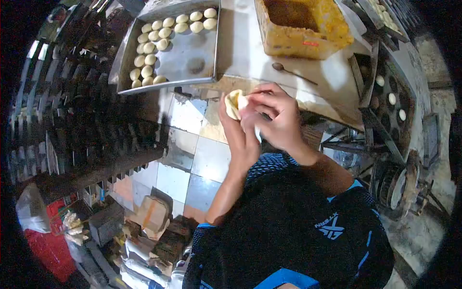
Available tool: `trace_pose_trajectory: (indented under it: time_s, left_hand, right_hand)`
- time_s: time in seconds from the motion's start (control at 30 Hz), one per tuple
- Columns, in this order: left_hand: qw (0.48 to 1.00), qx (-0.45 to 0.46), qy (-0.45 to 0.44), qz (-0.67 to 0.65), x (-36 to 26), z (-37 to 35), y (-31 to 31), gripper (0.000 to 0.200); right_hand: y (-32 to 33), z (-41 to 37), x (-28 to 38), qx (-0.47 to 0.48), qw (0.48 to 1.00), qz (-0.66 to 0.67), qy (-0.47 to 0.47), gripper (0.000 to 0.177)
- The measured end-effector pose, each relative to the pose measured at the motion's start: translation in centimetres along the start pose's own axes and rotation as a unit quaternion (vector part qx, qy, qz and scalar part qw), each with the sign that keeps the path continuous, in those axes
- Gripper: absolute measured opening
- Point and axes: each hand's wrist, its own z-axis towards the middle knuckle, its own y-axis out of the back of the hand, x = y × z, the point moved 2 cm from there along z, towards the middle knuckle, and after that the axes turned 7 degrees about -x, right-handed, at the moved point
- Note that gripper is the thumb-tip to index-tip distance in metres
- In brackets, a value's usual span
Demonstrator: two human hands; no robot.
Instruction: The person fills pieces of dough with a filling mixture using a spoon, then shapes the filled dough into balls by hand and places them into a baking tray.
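Note:
A piece of dough [233, 107], pale and cupped open with yellowish filling inside, is held up near the table's front edge. My left hand [239, 137] supports it from below and the left side, fingers curled round it. From the right, my right hand [274, 113] pinches the dough's rim with bent fingers, slightly blurred. Beyond my hands, to the left, a metal tray [180, 53] carries several round dough balls [149, 60] along its left and far sides. A spoon [293, 73] lies on the table past my right hand.
A yellow plastic tub [308, 41] with brown contents stands on the table [240, 38]. Dark trays [390, 96] with a few white rounds are at the right. A rack of dark trays [82, 111] fills the left. Boxes and bags [151, 216] sit on the tiled floor.

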Motion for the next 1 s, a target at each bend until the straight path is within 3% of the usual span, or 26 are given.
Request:
trace_pose_trajectory:
  time_s: [0.03, 0.1, 0.2, 0.27, 0.37, 0.43, 0.6, 0.63, 0.7, 0.8, 0.87, 0.9, 0.93, 1.0]
  left_hand:
    - [0.999, 0.012, -0.025, 0.025, -0.5, -1.0, 0.7, 0.06]
    - [0.995, 0.019, -0.071, 0.066, -2.1, -2.7, 2.3, 0.067]
    - [0.978, -0.023, 0.032, -0.207, -4.0, -3.8, 4.6, 0.066]
    - [0.906, -0.007, 0.101, -0.411, -5.8, -4.0, 6.5, 0.071]
    - [0.922, 0.068, 0.06, -0.376, -3.7, -4.8, 8.5, 0.053]
    - [0.933, 0.041, 0.036, -0.355, -5.1, -4.9, 8.3, 0.044]
    - [0.974, -0.026, -0.037, -0.224, -6.1, -5.9, 5.1, 0.031]
    - [0.973, -0.022, -0.046, -0.224, -6.2, -6.2, 4.1, 0.029]
    - [0.973, -0.011, -0.065, -0.223, -6.1, -6.9, 1.6, 0.027]
    - [0.975, 0.005, -0.197, -0.104, -6.4, -8.0, -3.0, 0.028]
    - [0.955, -0.017, -0.297, -0.014, -7.6, -8.8, -6.8, 0.035]
    - [0.951, -0.017, -0.307, 0.044, -8.5, -9.5, -8.4, 0.045]
    - [0.954, 0.016, -0.279, 0.107, -8.8, -10.4, -10.0, 0.05]
    - [0.972, 0.049, -0.213, 0.087, -9.5, -11.5, -14.0, 0.061]
  right_hand:
    - [-0.3, -0.6, 2.2, 0.05, 0.972, -0.188, 0.134, 0.031]
    - [-2.0, -2.5, 4.7, 0.029, 0.936, -0.259, 0.236, 0.02]
    - [-3.0, -4.0, 6.1, 0.012, 0.908, -0.271, 0.32, 0.015]
    - [-3.5, -4.7, 8.1, 0.072, 0.918, -0.239, 0.307, 0.013]
    - [-3.8, -5.7, 10.0, 0.15, 0.908, -0.233, 0.315, 0.01]
    - [-3.8, -6.6, 10.4, 0.151, 0.885, -0.273, 0.346, 0.009]
    - [0.4, -7.4, 9.6, 0.027, 0.927, -0.266, 0.263, 0.023]
    - [1.8, -7.3, 10.1, 0.03, 0.97, -0.227, 0.081, 0.021]
    - [4.5, -7.1, 8.9, 0.058, 0.978, -0.073, -0.187, 0.024]
    - [9.1, -7.8, 8.9, 0.013, 0.995, -0.012, -0.093, 0.034]
    - [12.9, -7.0, 10.1, 0.051, 0.983, -0.142, 0.106, 0.036]
    - [14.9, -6.7, 11.0, 0.069, 0.954, -0.208, 0.202, 0.038]
    - [16.1, -7.0, 13.0, 0.035, 0.954, -0.233, 0.186, 0.038]
    - [20.3, -7.2, 13.0, 0.011, 0.928, -0.287, 0.238, 0.035]
